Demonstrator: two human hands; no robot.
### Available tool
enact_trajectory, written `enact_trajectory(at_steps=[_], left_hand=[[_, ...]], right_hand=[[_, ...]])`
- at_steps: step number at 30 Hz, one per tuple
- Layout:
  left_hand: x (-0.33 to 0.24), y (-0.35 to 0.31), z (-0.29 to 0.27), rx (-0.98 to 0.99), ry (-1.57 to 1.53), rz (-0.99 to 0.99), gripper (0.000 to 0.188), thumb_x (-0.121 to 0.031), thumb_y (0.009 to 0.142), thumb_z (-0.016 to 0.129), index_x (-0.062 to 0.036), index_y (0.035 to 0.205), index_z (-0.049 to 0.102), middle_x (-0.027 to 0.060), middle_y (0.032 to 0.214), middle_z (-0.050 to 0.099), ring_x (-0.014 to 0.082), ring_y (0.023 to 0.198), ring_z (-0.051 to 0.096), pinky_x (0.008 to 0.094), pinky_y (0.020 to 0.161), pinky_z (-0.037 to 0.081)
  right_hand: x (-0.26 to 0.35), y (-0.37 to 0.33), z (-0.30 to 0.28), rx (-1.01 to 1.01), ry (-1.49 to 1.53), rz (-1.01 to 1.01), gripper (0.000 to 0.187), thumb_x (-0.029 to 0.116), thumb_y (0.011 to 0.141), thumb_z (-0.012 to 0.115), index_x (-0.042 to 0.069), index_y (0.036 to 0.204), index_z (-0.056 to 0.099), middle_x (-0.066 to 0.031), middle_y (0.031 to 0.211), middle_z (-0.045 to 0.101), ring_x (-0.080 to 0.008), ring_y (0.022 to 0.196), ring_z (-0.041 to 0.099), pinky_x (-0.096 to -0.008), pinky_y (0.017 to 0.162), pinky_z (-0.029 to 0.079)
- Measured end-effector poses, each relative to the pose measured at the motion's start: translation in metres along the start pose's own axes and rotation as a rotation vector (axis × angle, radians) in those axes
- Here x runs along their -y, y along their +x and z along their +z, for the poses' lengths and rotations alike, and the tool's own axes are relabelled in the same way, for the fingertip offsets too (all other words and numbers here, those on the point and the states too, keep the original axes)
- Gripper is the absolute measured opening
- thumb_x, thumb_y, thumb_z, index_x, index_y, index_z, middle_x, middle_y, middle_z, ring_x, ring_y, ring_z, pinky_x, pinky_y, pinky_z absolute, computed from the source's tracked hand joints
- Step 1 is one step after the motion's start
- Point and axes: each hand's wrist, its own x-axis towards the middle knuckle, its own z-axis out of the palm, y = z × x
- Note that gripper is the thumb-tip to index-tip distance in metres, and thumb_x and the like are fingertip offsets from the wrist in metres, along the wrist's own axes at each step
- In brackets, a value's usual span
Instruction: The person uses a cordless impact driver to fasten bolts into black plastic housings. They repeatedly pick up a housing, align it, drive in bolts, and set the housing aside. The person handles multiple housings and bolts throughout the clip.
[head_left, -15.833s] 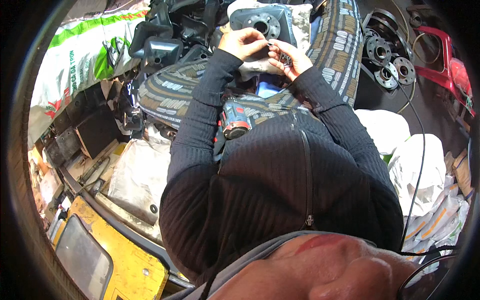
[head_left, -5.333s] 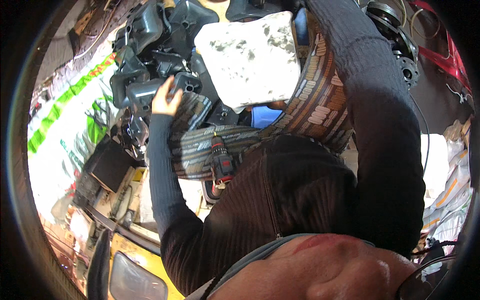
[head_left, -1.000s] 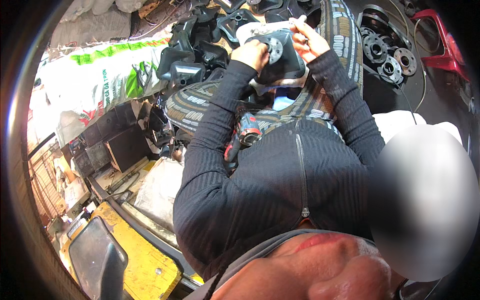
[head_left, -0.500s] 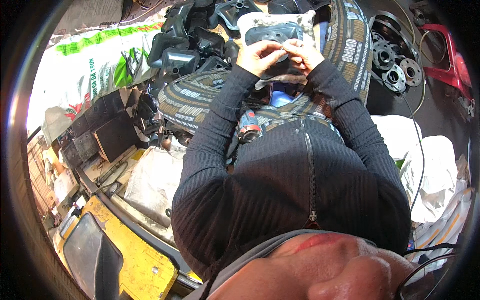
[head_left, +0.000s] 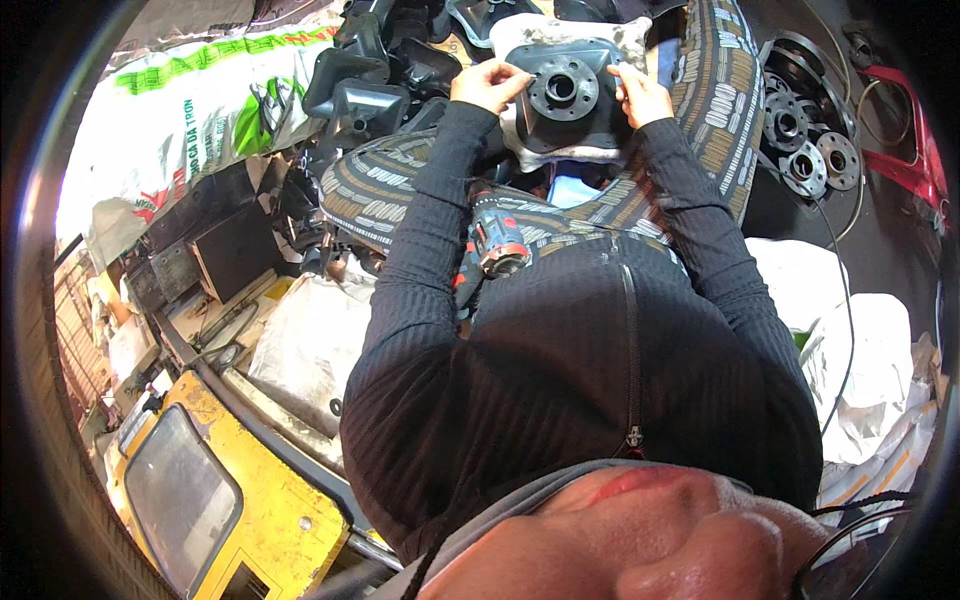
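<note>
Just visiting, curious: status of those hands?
Left hand at left edge of round flange; right hand by right edge of black part. Flange atop black part. Drill beside left forearm, clear of hands.

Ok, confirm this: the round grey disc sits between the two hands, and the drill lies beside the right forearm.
Not quite: the head view shows the drill beside the left forearm. The round grey disc sits between left hand and right hand.

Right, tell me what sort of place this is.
Probably a workshop, judging by the power drill, the dark parts heaped toward the upper left and the round metal flanges piled at the upper right.
</note>
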Motion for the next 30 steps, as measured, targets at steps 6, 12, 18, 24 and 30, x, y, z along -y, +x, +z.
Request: enact_trajectory(at_steps=[6,12,18,24,30], left_hand=[[-0.005,0.012,0.01,-0.017,0.446,0.131,0.023,-0.028,0.077,0.074,-0.0078,0.087,0.07,0.004,0.075,0.069,0.01,0.068,0.064,0.026,0.065,0.051],[0.002,0.015,0.016,-0.018,0.358,0.118,0.022,-0.024,0.075,0.076,-0.0072,0.087,0.069,0.0039,0.077,0.068,0.0115,0.069,0.063,0.0277,0.065,0.052],[0.008,0.019,0.01,0.09,-0.379,-0.285,0.029,-0.016,0.079,0.074,-0.0047,0.102,0.06,0.0027,0.079,0.063,0.0109,0.068,0.061,0.0259,0.053,0.051],[0.003,0.019,-0.003,0.3,-0.639,-0.396,0.028,-0.018,0.08,0.072,-0.0076,0.103,0.06,0.0029,0.085,0.065,0.0126,0.07,0.062,0.0304,0.064,0.053],[0.023,0.027,-0.005,0.376,-0.887,-0.341,0.032,-0.02,0.088,0.061,-0.0006,0.113,0.056,0.0147,0.107,0.063,0.0226,0.094,0.063,0.0351,0.08,0.054]], right_hand=[[-0.011,0.012,0.003,0.029,-0.382,-0.066,0.043,0.046,0.089,0.055,0.005,0.087,0.07,-0.0036,0.064,0.06,-0.0119,0.06,0.054,-0.0277,0.058,0.042],[-0.012,0.016,0.006,0.089,-0.556,-0.275,0.046,0.047,0.086,0.059,0.002,0.081,0.068,-0.0072,0.064,0.06,-0.0165,0.063,0.056,-0.0322,0.063,0.043],[-0.001,0.015,0.008,0.123,-0.379,-0.228,0.041,0.042,0.085,0.061,0.002,0.079,0.066,-0.0039,0.063,0.057,-0.0127,0.061,0.052,-0.0296,0.06,0.041],[0.018,0.006,0.001,0.292,-0.014,-0.012,0.031,0.036,0.088,0.06,0.006,0.082,0.064,0.0024,0.06,0.052,-0.0064,0.052,0.045,-0.0218,0.045,0.033],[0.02,0.009,-0.008,0.374,0.941,0.297,0.035,0.011,0.088,0.05,-0.003,0.119,0.055,-0.0073,0.09,0.062,-0.0096,0.062,0.057,-0.0167,0.037,0.036]])
